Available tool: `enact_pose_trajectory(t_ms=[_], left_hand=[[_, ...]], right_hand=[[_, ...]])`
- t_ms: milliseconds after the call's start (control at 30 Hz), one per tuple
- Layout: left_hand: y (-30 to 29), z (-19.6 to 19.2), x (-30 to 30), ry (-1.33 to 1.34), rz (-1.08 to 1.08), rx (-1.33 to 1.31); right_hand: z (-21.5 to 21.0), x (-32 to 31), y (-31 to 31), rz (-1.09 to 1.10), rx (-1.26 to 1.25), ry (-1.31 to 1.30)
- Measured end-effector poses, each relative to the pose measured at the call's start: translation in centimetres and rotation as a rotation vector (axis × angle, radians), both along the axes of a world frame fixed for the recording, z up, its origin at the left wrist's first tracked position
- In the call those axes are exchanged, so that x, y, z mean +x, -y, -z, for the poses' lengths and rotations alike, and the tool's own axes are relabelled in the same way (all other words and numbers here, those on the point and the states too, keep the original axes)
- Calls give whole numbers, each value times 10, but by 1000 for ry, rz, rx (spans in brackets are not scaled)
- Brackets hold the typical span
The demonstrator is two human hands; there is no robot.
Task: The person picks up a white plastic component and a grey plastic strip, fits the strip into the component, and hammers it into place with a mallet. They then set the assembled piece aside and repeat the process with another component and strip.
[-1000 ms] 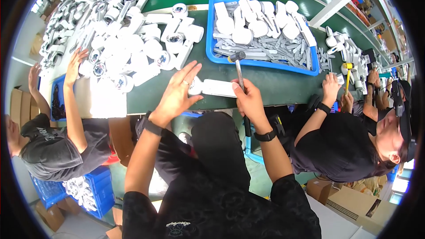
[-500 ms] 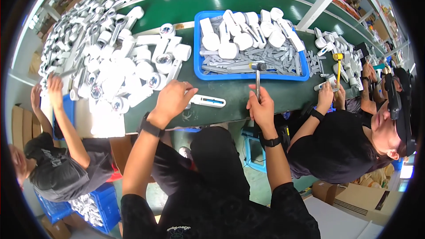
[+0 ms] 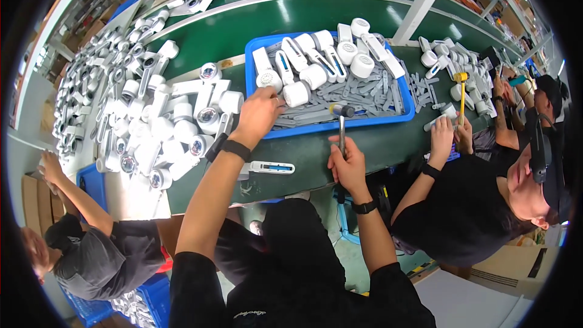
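Note:
My left hand (image 3: pixel 260 114) reaches over the near left corner of a blue tray (image 3: pixel 340 130), beside grey plastic strips (image 3: pixel 370 88) and white round-headed housings (image 3: pixel 297 93). Its fingers are bent together at the strips; what they hold, if anything, is hidden. In my right hand (image 3: pixel 349 167) is a hammer (image 3: pixel 342 126), gripped by the handle with its dark head up, over the tray's near rim. Between my forearms, a white elongated housing (image 3: pixel 272 167) with a blue slot lies flat on the green table, touched by neither hand.
White housings with round heads (image 3: pixel 176 127) are heaped on the table at my left. At right, a co-worker's hands (image 3: pixel 450 136) hold a yellow hammer (image 3: pixel 461 94) near more housings. Another person sits at far left. A white post (image 3: pixel 422 6) stands behind the tray.
My left hand has moved from beside the white housing on the table, forward to the tray. The right hand still holds the hammer upright. The view has shifted somewhat.

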State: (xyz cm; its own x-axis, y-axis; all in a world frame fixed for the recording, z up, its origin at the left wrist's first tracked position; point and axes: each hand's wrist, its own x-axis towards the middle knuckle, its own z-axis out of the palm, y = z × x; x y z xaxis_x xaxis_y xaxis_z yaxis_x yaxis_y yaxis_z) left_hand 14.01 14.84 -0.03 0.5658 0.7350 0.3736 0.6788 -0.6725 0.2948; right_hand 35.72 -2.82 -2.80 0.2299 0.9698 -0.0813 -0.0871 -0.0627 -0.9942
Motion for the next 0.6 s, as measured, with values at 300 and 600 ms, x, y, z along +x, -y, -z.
enact_pose_trajectory(t_ms=[300, 600], left_hand=[[-5, -34, -5, 216, 158, 142], [60, -59, -42, 1431, -137, -1053]], right_hand=[[-12, 6, 1, -34, -154, -26], [8, 0, 0, 0, -56, 42]])
